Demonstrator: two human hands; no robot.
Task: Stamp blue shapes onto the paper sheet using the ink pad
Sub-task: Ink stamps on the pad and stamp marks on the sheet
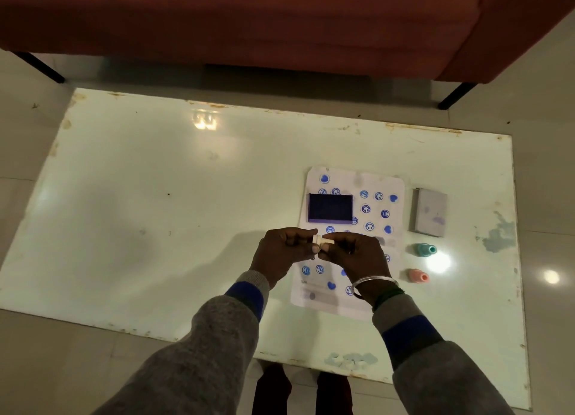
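Task well along: paper sheet [395, 184] already carries many blue prints, some gaps left. Left hand [280, 253] & right hand [354, 256] both pinch a small white stamp [322, 242] just above the sheet, prob. uncapping it. Ink pad [330, 208] lies open on sheet's upper left. Lid [429, 212], teal stamp [425, 249] & pink stamp [418, 276] sit on bench [155, 197] right of sheet; path to pad looks free.

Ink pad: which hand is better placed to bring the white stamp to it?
Probably right. Both hands hold the white stamp, but the right hand hovers over the paper sheet near the ink pad; the left hand sits mostly beside the sheet.
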